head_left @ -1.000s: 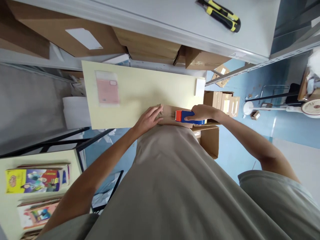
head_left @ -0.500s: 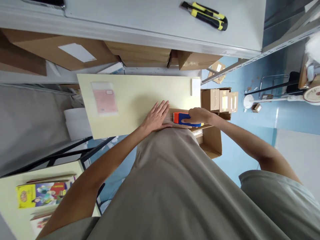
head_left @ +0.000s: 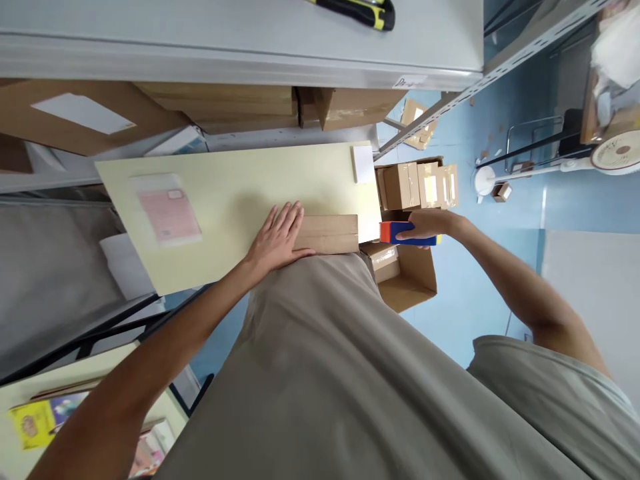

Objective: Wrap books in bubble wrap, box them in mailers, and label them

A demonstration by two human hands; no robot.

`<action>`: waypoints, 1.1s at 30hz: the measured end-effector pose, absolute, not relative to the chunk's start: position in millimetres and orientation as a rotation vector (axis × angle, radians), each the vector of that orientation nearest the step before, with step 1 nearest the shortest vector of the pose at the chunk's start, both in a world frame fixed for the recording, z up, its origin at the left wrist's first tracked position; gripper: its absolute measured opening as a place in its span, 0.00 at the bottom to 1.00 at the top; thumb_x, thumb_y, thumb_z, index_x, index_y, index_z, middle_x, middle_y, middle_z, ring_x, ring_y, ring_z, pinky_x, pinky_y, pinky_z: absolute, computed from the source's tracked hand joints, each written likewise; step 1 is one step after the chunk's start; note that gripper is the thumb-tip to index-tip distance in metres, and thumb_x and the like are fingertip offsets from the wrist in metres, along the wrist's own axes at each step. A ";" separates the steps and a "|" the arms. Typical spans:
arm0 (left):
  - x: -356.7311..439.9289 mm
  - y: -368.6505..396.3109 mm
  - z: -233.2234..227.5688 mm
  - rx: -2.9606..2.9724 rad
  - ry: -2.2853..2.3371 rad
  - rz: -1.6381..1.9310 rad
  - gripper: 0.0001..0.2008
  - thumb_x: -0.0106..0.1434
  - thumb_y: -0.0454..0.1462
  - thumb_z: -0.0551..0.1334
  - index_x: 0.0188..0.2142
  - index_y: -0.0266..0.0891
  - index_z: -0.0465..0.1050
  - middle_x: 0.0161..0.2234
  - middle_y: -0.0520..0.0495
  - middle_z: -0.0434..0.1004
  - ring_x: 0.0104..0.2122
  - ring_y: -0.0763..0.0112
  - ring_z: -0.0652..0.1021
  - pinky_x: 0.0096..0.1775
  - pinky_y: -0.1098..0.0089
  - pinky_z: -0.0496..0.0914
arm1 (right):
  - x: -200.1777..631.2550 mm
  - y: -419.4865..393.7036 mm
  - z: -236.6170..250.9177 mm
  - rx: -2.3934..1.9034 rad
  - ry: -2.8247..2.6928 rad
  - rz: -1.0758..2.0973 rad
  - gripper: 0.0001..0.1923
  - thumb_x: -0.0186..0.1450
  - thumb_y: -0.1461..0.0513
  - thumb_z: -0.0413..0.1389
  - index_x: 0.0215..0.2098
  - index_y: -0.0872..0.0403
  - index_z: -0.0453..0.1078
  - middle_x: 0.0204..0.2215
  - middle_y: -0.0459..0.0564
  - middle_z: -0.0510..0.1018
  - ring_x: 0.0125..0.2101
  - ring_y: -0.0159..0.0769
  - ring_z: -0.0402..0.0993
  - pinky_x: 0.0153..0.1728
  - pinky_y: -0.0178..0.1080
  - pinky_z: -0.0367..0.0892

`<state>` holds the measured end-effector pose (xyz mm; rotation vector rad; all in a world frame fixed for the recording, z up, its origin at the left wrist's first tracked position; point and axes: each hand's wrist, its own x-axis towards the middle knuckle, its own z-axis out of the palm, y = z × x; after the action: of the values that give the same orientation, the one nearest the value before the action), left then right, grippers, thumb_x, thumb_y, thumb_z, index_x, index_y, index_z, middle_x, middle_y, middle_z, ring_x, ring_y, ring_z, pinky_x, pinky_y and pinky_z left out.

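Head camera looking down past my shirt: my left hand (head_left: 278,235) lies flat, fingers spread, pressing on the left end of the flat brown cardboard box (head_left: 327,233) at the near edge of the pale yellow counter (head_left: 250,180). My right hand (head_left: 429,225) is closed around the red-and-blue tape dispenser (head_left: 400,233), and that has just changed place: half a second ago it sat on the box top, now it is off the right end, past the counter's edge, above the open brown carton (head_left: 405,277) on the blue floor. I'd judge the pass across the top finished. A clear sleeve with a pink slip (head_left: 164,212) lies far left on the counter; its print is too blurred to read. The yellow-and-black utility knife (head_left: 357,9) rests on the grey shelf (head_left: 240,40) above.
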<state>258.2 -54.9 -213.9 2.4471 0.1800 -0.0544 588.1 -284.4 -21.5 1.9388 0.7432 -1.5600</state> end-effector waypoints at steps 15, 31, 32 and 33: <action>256.3 -52.9 -212.7 2.527 0.189 -0.175 0.58 0.76 0.67 0.59 0.86 0.25 0.48 0.83 0.20 0.51 0.84 0.31 0.53 0.81 0.33 0.47 | 509.5 -270.0 -119.5 2.138 1.030 -1.092 0.21 0.82 0.50 0.56 0.55 0.58 0.84 0.49 0.73 0.89 0.50 0.60 0.89 0.41 0.45 0.73; 349.1 50.4 -58.7 2.533 0.422 0.896 0.40 0.83 0.57 0.54 0.84 0.41 0.55 0.79 0.27 0.63 0.78 0.39 0.67 0.77 0.41 0.61 | 543.4 -62.1 5.0 2.761 2.165 -0.127 0.23 0.81 0.58 0.49 0.68 0.64 0.63 0.55 0.73 0.83 0.56 0.64 0.82 0.61 0.62 0.72; 355.7 65.0 -51.8 2.515 0.478 0.934 0.40 0.82 0.57 0.55 0.84 0.40 0.55 0.79 0.27 0.62 0.78 0.38 0.65 0.77 0.41 0.60 | 545.2 -32.7 6.4 2.744 2.221 -0.063 0.24 0.82 0.58 0.48 0.69 0.65 0.62 0.57 0.75 0.82 0.60 0.65 0.80 0.66 0.65 0.68; 361.3 79.1 -47.4 2.498 0.529 0.957 0.41 0.82 0.58 0.55 0.83 0.39 0.55 0.79 0.27 0.61 0.79 0.38 0.64 0.78 0.42 0.59 | 546.7 -4.9 6.4 2.735 2.236 -0.017 0.25 0.83 0.58 0.47 0.71 0.67 0.62 0.59 0.76 0.81 0.63 0.67 0.79 0.69 0.68 0.64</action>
<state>361.3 79.1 -47.4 2.4979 0.5292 0.9568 546.7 -4.9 6.4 2.7352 2.2356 -0.0172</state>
